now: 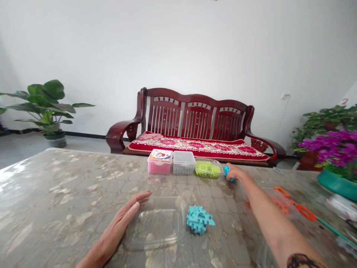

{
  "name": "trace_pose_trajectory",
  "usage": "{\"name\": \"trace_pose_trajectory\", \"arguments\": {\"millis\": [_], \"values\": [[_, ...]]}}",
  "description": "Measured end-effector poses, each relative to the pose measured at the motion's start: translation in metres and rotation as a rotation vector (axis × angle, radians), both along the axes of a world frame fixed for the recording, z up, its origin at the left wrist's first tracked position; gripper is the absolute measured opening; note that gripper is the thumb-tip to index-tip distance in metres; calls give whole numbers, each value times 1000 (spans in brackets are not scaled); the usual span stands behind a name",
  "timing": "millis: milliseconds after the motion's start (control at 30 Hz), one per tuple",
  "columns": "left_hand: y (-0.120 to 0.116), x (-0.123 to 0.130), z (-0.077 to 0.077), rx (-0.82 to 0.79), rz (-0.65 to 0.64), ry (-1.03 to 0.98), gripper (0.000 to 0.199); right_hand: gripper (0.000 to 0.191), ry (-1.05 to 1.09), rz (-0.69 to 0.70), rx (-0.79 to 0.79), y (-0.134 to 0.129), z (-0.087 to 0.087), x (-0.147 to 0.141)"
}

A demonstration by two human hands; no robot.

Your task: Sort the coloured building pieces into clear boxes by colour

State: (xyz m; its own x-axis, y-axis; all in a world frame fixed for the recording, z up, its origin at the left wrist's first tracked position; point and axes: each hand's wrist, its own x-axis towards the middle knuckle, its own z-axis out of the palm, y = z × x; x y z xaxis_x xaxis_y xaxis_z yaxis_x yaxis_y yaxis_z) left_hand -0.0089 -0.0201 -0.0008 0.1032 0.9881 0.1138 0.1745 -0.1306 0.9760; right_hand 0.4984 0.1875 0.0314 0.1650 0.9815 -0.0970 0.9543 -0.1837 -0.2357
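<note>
My left hand point(125, 216) rests at the left side of a clear plastic container point(156, 223), its fingers extended along the rim. Right of that container lies a pile of light blue interlocking pieces point(198, 219). My right hand point(233, 172) reaches far forward, its fingers closed around a darker blue piece point(226, 171) beside a clear box of yellow-green pieces point(208, 168). Left of this box stand a lidded box with grey contents point(183, 163) and a lidded pink box point(160, 162) with a label.
Orange pieces point(306, 212) and a clear tray point(280, 203) lie at the right, partly behind my right arm. A teal flower pot point(337, 184) stands at the right edge of the table point(83, 193). A wooden bench point(195, 115) is behind the table.
</note>
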Motion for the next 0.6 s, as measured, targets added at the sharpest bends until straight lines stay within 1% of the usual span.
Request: {"name": "trace_pose_trajectory", "arguments": {"millis": [100, 200, 367, 500, 600], "values": [[0, 0, 1, -8, -5, 17, 56, 61, -27, -1, -51, -9, 2, -4], [0, 1, 2, -14, -15, 11, 57, 64, -46, -17, -68, -26, 5, -10], [2, 4, 3, 39, -37, -43, 59, 69, -64, -14, -71, -68, 8, -33], [3, 7, 6, 86, -53, -70, 62, 72, -47, 47, -61, -105, 10, -59], [2, 9, 8, 128, -41, -56, 62, 74, -26, 110, -39, -129, 10, -79]]}}
